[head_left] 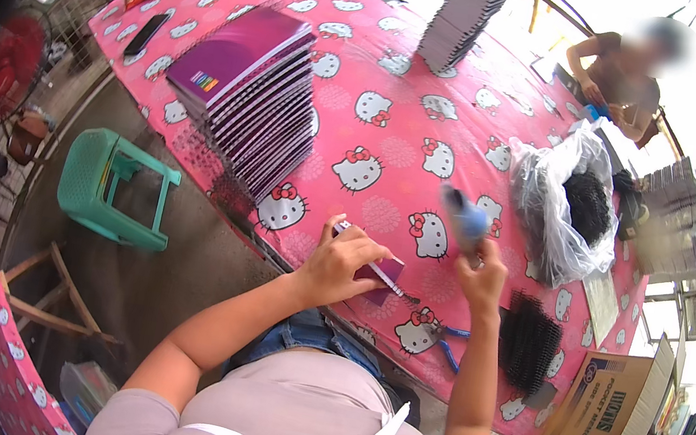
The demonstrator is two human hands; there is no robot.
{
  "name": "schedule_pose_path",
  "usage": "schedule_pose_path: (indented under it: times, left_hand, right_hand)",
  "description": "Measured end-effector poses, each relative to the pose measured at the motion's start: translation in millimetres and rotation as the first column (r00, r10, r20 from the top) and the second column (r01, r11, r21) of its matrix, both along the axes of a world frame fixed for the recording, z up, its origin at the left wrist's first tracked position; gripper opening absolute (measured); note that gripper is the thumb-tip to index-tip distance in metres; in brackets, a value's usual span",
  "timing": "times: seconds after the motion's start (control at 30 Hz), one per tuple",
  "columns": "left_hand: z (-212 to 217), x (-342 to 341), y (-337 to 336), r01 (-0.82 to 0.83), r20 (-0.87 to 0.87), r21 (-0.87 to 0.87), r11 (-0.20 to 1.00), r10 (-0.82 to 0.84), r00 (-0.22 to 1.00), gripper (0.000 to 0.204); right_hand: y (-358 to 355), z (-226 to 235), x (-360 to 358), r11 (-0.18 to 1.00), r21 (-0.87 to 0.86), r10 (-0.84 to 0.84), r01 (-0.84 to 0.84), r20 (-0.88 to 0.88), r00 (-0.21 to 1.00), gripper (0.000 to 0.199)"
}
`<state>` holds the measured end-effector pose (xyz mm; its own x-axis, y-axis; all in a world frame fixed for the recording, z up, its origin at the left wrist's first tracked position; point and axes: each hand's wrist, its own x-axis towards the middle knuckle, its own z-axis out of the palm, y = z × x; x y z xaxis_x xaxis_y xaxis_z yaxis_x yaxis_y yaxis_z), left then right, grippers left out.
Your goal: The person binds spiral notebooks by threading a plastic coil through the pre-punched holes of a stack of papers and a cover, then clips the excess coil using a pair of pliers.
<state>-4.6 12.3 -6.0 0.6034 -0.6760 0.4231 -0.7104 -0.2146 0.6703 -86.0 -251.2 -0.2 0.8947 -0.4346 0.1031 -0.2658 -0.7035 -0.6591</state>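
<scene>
Pink plastic cloth printed with white cartoon cats covers the long table (pixel 395 148), and every place below is told from that table. At its near edge the person's left hand (pixel 338 266) is closed around a small purple spiral-bound notebook (pixel 382 275), pressing it flat on the cloth. Just to the right of it the right hand (pixel 480 275) is raised off the cloth and gripped around a blurred blue tool (pixel 464 218); its exact kind cannot be told. Blue-handled pliers (pixel 447 338) lie on the cloth at the near edge, below the right hand. Beside them, further right, sits a bundle of black spiral binding coils (pixel 528 342).

Off the table's near right corner stand open brown cardboard cartons (pixel 608 414); their contents cannot be made out. On the floor to the table's left is a green plastic stool (pixel 109 184).

Mid-table on the right, a clear plastic bag (pixel 564 206) stands open and holds more black coils. On the left half leans a tall slanted stack of purple spiral notebooks (pixel 250 88). Toward the far end rises a second stack of dark notebooks (pixel 463 19). A black phone (pixel 146 33) lies near the left edge. At the far right side another person (pixel 621 74) bends over the table.
</scene>
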Motion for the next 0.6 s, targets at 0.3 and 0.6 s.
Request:
schedule_pose_path:
  times: [0.3,0.6]
  left_hand:
    - [0,12,-3,0.022,-0.017,0.027,0.999,-0.021,1.0,0.029]
    - [8,21,4,0.059,-0.056,-0.058,0.997,-0.063,0.996,0.039]
  right_hand:
    - [15,12,-20,0.893,0.263,0.321,-0.364,0.194,0.927,0.03]
    - [22,17,-1,0.938,0.164,0.325,-0.306,-0.106,0.94,0.035]
